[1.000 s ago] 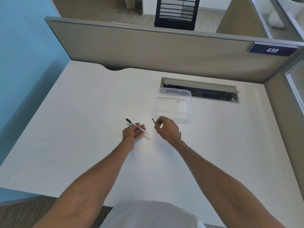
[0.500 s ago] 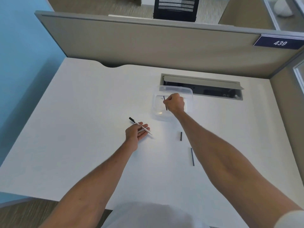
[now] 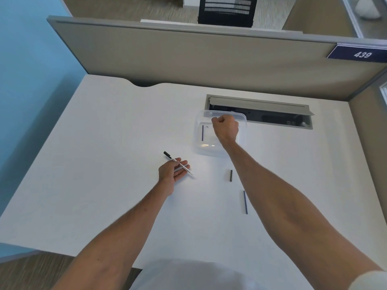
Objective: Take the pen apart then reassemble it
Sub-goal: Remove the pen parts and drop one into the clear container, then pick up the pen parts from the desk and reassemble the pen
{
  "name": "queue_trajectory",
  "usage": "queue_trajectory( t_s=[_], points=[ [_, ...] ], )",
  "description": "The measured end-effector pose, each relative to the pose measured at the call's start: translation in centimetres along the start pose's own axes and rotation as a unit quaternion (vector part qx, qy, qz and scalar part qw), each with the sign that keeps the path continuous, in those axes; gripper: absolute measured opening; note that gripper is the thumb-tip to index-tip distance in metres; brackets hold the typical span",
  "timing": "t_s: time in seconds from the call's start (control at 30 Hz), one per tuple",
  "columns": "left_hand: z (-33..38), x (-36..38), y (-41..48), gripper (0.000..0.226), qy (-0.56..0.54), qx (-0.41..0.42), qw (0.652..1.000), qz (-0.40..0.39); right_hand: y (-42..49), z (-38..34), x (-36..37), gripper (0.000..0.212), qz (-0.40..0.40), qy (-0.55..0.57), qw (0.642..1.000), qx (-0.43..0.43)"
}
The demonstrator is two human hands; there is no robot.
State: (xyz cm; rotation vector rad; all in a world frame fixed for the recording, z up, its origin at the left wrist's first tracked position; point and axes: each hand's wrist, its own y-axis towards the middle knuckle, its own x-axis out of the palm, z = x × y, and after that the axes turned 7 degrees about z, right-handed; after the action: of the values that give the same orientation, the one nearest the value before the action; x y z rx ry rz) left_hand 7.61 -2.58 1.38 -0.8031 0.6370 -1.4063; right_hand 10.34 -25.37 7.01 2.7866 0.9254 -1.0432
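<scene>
White desk [image 3: 104,164] w/ grey partition [image 3: 188,57] behind. Left hand [image 3: 172,172] lies palm-up, fingers loosely apart, pen barrel [image 3: 178,163] resting across them, black end toward 10 o'clock. Right hand [image 3: 226,127] is a closed fist over clear container [image 3: 199,130]; can't tell if it grips anything. Thin refill [image 3: 202,132] lies inside container. Short black piece [image 3: 231,175] and thin rod [image 3: 245,202] lie on desk at 4 o'clock from left hand.

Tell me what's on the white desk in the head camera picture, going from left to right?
Left hand with the pen barrel lying across it → thin dark rod in the clear tub → right hand → short black piece → long blue rod.
</scene>
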Motion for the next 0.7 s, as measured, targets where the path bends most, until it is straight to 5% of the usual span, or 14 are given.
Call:
queue_trajectory(
  t_s=[0.37, 0.7],
  points=[
    [-2.3, 1.1, -3.1, 0.019, 0.006, 0.007, 1.000, -0.023, -7.6, 6.1, -6.0, 0.033, 0.157, 0.038, 0.986, -0.040],
    [-5.3, 3.1, -6.0, 0.033, 0.018, -0.003, 0.999, -0.038, -12.6, 15.8, -10.9, 0.026, 0.068, -0.048, 0.995, 0.053]
  ],
)
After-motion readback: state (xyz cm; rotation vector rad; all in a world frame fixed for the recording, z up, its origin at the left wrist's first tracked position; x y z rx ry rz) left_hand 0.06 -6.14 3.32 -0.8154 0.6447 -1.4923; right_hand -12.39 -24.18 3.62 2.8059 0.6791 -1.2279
